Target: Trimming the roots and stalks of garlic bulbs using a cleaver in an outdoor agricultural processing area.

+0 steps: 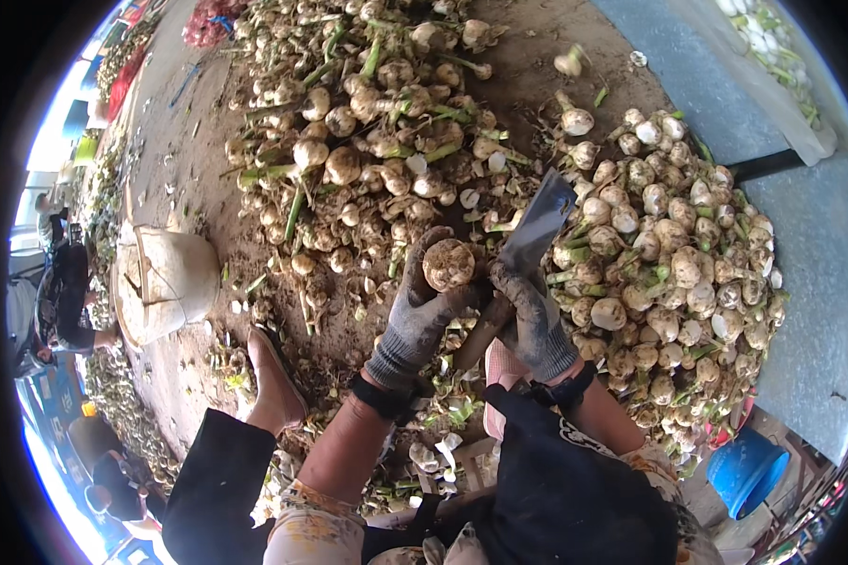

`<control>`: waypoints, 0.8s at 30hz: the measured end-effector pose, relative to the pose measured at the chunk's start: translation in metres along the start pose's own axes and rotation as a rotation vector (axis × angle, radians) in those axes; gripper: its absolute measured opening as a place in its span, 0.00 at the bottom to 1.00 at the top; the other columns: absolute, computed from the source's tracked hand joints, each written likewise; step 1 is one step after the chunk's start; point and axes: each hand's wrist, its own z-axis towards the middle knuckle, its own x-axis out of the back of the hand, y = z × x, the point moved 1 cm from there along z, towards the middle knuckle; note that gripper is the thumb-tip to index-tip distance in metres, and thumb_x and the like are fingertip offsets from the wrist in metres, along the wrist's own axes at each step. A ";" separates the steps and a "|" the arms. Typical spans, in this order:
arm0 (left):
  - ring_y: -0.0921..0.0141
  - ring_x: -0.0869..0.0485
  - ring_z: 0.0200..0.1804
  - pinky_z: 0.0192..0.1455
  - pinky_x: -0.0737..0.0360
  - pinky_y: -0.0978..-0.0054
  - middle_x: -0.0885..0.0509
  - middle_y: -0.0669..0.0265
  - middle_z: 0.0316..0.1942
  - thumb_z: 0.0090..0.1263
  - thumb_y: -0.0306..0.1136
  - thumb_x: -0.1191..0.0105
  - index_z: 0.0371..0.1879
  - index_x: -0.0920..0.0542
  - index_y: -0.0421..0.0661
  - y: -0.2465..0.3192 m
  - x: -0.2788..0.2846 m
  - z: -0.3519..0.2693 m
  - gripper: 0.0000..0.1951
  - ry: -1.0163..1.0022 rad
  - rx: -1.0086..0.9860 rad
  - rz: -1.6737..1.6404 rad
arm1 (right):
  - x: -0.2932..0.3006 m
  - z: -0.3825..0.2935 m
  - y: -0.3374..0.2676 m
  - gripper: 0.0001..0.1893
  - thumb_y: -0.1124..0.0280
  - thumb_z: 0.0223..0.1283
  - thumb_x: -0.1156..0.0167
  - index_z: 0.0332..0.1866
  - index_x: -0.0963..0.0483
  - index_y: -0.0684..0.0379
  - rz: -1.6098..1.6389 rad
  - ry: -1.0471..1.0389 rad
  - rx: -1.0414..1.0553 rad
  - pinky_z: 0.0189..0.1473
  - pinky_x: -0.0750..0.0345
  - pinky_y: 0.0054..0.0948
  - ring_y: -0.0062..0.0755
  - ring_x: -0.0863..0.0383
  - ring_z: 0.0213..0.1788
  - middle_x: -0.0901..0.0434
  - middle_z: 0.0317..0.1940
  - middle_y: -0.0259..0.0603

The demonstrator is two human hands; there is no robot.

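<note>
In the middle of the view, my gloved left hand (pixel 413 307) grips a garlic bulb (pixel 449 265) with its hairy root end facing up. My gloved right hand (pixel 533 314) holds a knife with a broad metal blade (pixel 540 219), which points up and away from me. Its wooden handle (pixel 482 332) runs back below the hand towards my feet. Ahead lies a large heap of garlic bulbs (pixel 343 166), many with stalks and roots on. To the right is a second heap of garlic bulbs (pixel 668 261), mostly with short stalks and some pale cut faces.
A white bucket (pixel 166 279) lies tipped on the soil floor at left. Grey metal sheets (pixel 805 282) flank the right heap, with a blue bucket (pixel 745 470) nearby. A red mesh sack (pixel 212 21) is at the back. Other people (pixel 63 296) sit at far left.
</note>
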 end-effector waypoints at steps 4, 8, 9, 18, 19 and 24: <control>0.68 0.25 0.55 0.55 0.23 0.70 0.28 0.60 0.55 0.56 0.20 0.44 0.65 0.44 0.45 0.001 0.005 -0.007 0.36 0.005 -0.056 0.035 | 0.020 -0.002 0.006 0.15 0.73 0.59 0.42 0.52 0.29 0.60 -0.381 -0.102 0.066 0.35 0.22 0.27 0.24 0.20 0.34 0.21 0.40 0.36; 0.68 0.25 0.53 0.55 0.24 0.70 0.30 0.58 0.54 0.55 0.29 0.37 0.64 0.44 0.44 -0.032 0.100 -0.002 0.38 -0.121 0.235 -0.416 | -0.038 -0.023 -0.028 0.17 0.66 0.48 0.35 0.45 0.27 0.52 -1.544 -0.334 0.833 0.31 0.23 0.31 0.28 0.21 0.30 0.24 0.33 0.35; 0.68 0.25 0.53 0.55 0.24 0.69 0.29 0.57 0.54 0.56 0.30 0.36 0.63 0.43 0.43 -0.031 0.088 -0.001 0.38 -0.107 0.210 -0.213 | -0.034 -0.024 -0.033 0.17 0.64 0.46 0.34 0.43 0.27 0.51 -1.820 -0.320 0.956 0.31 0.23 0.32 0.29 0.21 0.29 0.25 0.31 0.35; 0.71 0.21 0.43 0.49 0.23 0.76 0.21 0.61 0.39 0.52 0.30 0.33 0.52 0.35 0.40 0.012 0.024 -0.032 0.31 -0.013 0.169 0.458 | 0.004 -0.012 -0.014 0.15 0.60 0.49 0.37 0.42 0.28 0.53 -2.104 -0.308 0.898 0.29 0.23 0.34 0.35 0.21 0.31 0.26 0.31 0.36; 0.71 0.21 0.44 0.49 0.23 0.76 0.21 0.61 0.40 0.51 0.30 0.33 0.52 0.34 0.39 0.013 0.018 -0.033 0.30 -0.022 0.182 0.460 | 0.013 -0.003 -0.013 0.15 0.60 0.50 0.38 0.42 0.28 0.53 -2.137 -0.272 0.868 0.28 0.23 0.34 0.36 0.20 0.30 0.25 0.31 0.37; 0.71 0.24 0.49 0.50 0.23 0.74 0.24 0.60 0.47 0.56 0.26 0.36 0.55 0.34 0.40 0.017 0.002 -0.031 0.28 -0.025 -0.081 0.599 | 0.040 -0.006 -0.034 0.12 0.64 0.59 0.44 0.40 0.29 0.61 -1.675 0.078 0.376 0.32 0.22 0.40 0.45 0.19 0.30 0.21 0.27 0.49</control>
